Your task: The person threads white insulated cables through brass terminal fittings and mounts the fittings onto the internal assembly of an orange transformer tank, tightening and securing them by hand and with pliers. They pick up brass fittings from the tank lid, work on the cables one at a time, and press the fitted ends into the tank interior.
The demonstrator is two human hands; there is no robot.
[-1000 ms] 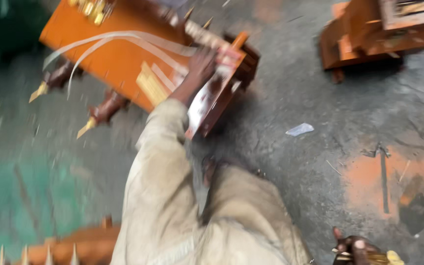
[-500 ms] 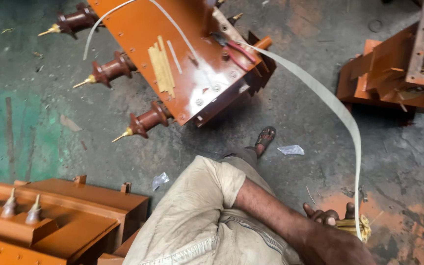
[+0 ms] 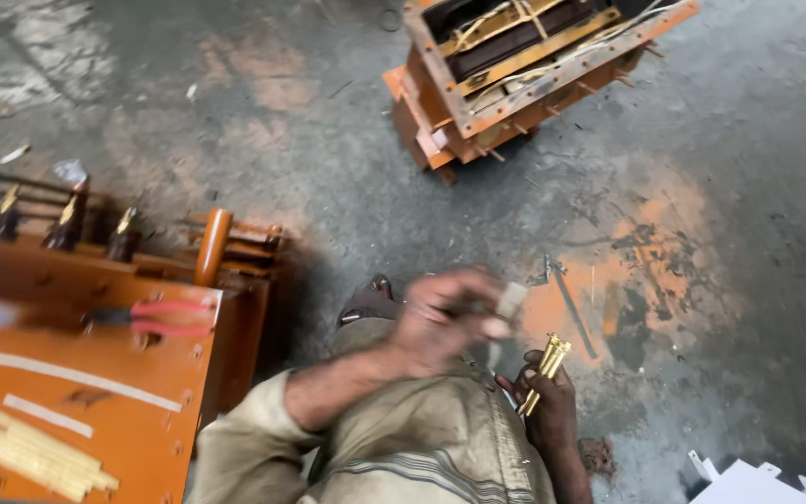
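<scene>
Over a stained grey concrete floor point(image 3: 347, 187), the person's right hand point(image 3: 549, 411) grasps a bundle of slim brass-coloured rods point(image 3: 543, 371), fingers wrapped round their lower ends so the tips fan upward. The left hand point(image 3: 440, 322) is blurred with motion just above and beside it, clenched on a small pale strip of tape or paper point(image 3: 511, 301) that sits close to the rod tips; whether the strip touches them cannot be told. To the left stands an orange metal transformer tank lid point(image 3: 95, 392) with red-handled pliers point(image 3: 156, 317) lying on it beside a stack of pale yellow strips point(image 3: 39, 453). As a judgement, the loose hold low on the rods could let one slide out and drop to the floor, and a quick-moving strip may snag or tear on their ends.
</scene>
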